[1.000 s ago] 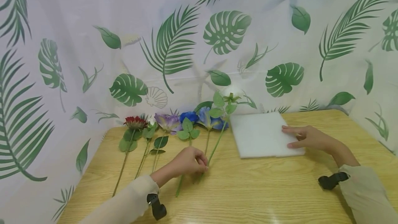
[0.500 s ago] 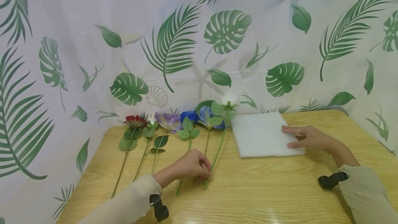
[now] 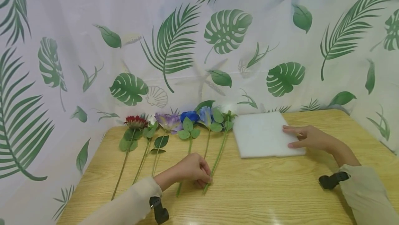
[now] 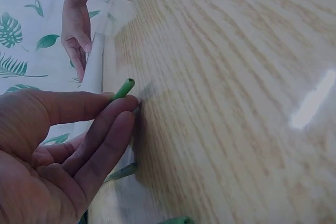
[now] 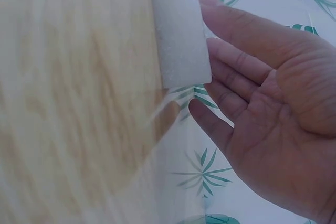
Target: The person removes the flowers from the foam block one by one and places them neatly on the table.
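My left hand (image 3: 194, 169) pinches the green stem (image 3: 219, 152) of an artificial flower near its lower end. In the left wrist view the cut stem tip (image 4: 124, 88) pokes out between thumb and fingers, close over the table. The flower's pale head, seen from behind its green sepals (image 3: 229, 114), points to the back wall beside a white foam slab (image 3: 265, 135). My right hand (image 3: 311, 139) rests with extended fingers on the slab's right edge. In the right wrist view the thumb and fingers (image 5: 231, 69) lie along the foam (image 5: 181, 30).
Several other flowers lie in a row to the left: a red one (image 3: 136, 122), a purple one (image 3: 168, 122), a dark blue one (image 3: 189, 116) and a light blue one (image 3: 205, 115). A leaf-patterned curtain (image 3: 187, 44) hangs behind the wooden table (image 3: 255, 190).
The pale flower's head has come down from against the curtain to the table, level with the row. My left hand has shifted slightly right and nearer; the right hand has stayed still.
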### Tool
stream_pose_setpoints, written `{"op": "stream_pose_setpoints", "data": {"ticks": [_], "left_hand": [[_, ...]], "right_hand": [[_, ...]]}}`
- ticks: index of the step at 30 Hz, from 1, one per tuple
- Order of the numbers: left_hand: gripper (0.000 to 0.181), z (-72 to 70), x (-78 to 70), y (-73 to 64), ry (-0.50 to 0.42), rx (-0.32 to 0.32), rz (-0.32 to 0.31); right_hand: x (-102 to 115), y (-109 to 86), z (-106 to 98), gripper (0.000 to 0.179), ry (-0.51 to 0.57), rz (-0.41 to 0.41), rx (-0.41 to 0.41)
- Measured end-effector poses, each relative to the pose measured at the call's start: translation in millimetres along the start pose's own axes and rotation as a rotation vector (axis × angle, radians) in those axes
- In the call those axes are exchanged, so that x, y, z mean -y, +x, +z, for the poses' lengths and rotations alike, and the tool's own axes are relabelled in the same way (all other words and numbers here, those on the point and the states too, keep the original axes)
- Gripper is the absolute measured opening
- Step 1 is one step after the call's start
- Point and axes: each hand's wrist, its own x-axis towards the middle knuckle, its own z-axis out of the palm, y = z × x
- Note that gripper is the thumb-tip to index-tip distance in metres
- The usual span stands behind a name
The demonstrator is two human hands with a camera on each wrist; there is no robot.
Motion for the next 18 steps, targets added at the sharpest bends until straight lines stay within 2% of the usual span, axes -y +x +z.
{"op": "stream_pose_setpoints", "data": {"ticks": [8,18], "left_hand": [[0.009,0.4,-0.8,5.7,0.001,0.024,-0.05],[0.008,5.3,-0.3,17.6,0.054,-0.044,-0.007]], "right_hand": [[1,-0.6,-1,0.07,0.006,0.003,-0.004],[0,-1.3,0,0.07,-0.006,-0.005,-0.003]]}}
